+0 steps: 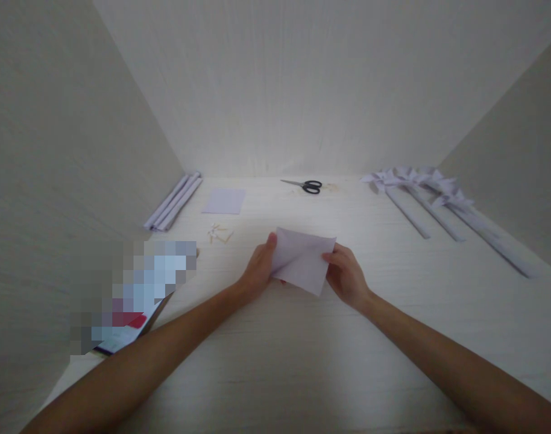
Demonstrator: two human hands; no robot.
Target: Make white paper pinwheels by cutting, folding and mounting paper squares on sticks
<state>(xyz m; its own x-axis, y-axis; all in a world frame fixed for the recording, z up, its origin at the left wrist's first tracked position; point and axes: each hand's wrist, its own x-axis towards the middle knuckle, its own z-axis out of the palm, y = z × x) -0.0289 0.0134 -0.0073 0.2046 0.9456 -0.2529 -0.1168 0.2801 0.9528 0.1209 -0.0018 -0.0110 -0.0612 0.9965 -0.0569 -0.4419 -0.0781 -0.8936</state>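
Observation:
Both of my hands hold a pale lilac sheet of paper [302,260] just above the middle of the white table [302,361]. My left hand [257,271] pinches its left edge with the thumb on top. My right hand [345,274] grips its right edge. The sheet is partly folded, with a diagonal crease across it.
Black-handled scissors [306,185] lie at the back. A flat lilac paper square [224,201] and several rolled paper tubes [173,202] lie back left, with small wooden pegs [220,234] nearby. Paper pinwheels on sticks [427,193] lie at the right. A blurred object [135,295] sits left. Walls enclose three sides.

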